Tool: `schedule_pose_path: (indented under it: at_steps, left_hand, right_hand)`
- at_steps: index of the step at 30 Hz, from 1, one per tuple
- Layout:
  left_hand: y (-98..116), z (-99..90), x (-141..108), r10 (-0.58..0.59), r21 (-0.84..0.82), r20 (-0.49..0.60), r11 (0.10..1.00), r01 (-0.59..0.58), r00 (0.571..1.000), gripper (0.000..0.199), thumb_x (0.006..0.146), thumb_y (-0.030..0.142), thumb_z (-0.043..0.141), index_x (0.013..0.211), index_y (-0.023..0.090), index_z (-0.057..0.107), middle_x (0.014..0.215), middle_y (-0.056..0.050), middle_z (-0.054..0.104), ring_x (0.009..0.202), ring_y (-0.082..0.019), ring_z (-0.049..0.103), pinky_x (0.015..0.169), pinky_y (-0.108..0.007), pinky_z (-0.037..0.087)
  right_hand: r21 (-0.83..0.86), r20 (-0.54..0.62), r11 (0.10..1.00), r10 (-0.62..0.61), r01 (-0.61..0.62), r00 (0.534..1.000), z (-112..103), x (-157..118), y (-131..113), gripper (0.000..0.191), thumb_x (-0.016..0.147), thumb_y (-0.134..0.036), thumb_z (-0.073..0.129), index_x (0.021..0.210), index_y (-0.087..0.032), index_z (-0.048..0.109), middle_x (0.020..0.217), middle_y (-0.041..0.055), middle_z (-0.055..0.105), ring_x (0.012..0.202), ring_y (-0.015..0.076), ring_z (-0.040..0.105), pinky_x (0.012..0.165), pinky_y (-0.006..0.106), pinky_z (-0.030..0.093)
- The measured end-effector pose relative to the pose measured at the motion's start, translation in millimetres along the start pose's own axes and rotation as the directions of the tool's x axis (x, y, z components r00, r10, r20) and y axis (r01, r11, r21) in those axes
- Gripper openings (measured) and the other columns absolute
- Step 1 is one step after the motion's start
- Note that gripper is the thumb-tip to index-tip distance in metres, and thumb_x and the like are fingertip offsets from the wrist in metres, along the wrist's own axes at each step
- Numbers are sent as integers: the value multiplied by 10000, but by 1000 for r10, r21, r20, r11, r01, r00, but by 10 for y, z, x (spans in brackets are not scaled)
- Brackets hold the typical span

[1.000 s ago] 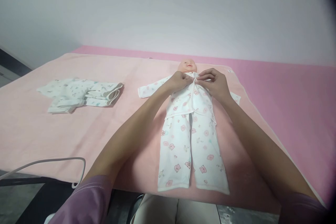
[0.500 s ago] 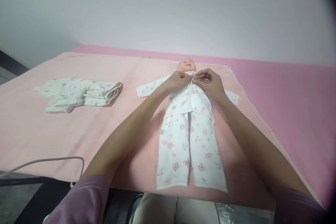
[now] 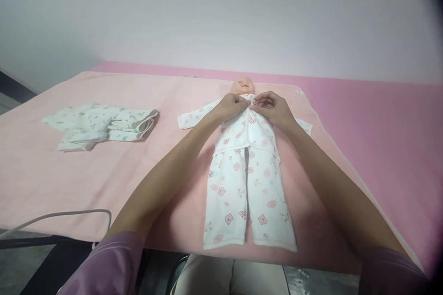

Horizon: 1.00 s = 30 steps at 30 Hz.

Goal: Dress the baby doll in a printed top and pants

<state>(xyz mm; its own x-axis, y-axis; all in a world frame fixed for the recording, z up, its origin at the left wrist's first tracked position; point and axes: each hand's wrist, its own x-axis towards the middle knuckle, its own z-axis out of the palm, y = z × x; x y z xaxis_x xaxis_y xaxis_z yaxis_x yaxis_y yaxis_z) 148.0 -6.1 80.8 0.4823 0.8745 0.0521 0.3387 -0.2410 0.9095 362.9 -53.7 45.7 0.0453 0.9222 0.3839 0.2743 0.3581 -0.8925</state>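
Jacket (image 3: 238, 132): left hand (image 3: 231, 107) and right hand (image 3: 274, 109) pinch its half-hidden, perhaps overlapping edges.

A purple sleeve (image 3: 107, 262) is worn on the left arm, its cloth softly creased and lit with a faint sheen; near its hem, a paler line of stitching is carried around the edge. A second sleeve is seen on the right arm (image 3: 342, 189), apparently of the same purple, though it is sunk in shadow and its details are poorly shown. Below both hems, the forearms are left bare, slender and tapered toward the wrists. The left hand (image 3: 231, 107) and right hand (image 3: 274, 108) are likewise uncovered. Pale, cream-toned trousers (image 3: 207, 274) are worn, divided by a thin dark line.
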Motion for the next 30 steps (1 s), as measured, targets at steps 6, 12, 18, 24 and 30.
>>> schedule_pose_path:
  at_steps: [6, 12, 18, 24, 30]
  left_hand:
    - [-114, 74, 38, 44, 69, -132, 997, -35, 990, 141, 952, 332, 745, 992, 243, 643, 879, -29, 674, 798, -196, 623, 745, -330, 467]
    - [-86, -6, 208, 198, 314, -190, 940, -132, 962, 160, 1007, 268, 662, 1165, 263, 681, 1115, -72, 726, 998, -245, 682, 914, -366, 495]
    - [-114, -7, 388, 294, 398, -203, 897, -195, 934, 112, 999, 320, 700, 1013, 250, 786, 1169, -84, 796, 1096, -286, 697, 971, -380, 505]
    - [-165, 24, 400, 323, 310, -253, 920, -240, 912, 182, 1011, 354, 692, 1029, 241, 833, 1106, -54, 853, 1020, -257, 738, 955, -353, 526]
    - [-130, -18, 327, 252, 203, -214, 957, -209, 944, 201, 1012, 332, 679, 1012, 233, 853, 1096, -54, 865, 950, -225, 743, 939, -343, 550]
  right_hand:
    - [-131, 0, 990, 42, -41, 999, -67, 16, -69, 385, 845, -526, 904, 1100, -273, 766, 1240, 79, 794, 1105, 256, 737, 974, 426, 656]
    - [-371, 79, 927, 100, -64, 992, -184, 401, -86, 313, 869, -420, 857, 1134, -264, 800, 1251, 80, 797, 1028, 262, 707, 909, 439, 628]
    - [-340, 112, 940, 34, 6, 993, -177, 590, 42, 290, 870, -505, 870, 1017, -258, 837, 1118, 54, 822, 890, 218, 650, 943, 439, 611]
    - [-134, 2, 990, 48, -48, 999, -60, 539, 120, 421, 765, -599, 960, 978, -262, 824, 1103, 70, 822, 984, 251, 717, 718, 349, 622]
    - [-102, 9, 992, 76, -75, 997, -19, 524, 116, 473, 727, -615, 986, 972, -256, 801, 1130, 73, 823, 969, 241, 733, 631, 308, 593]
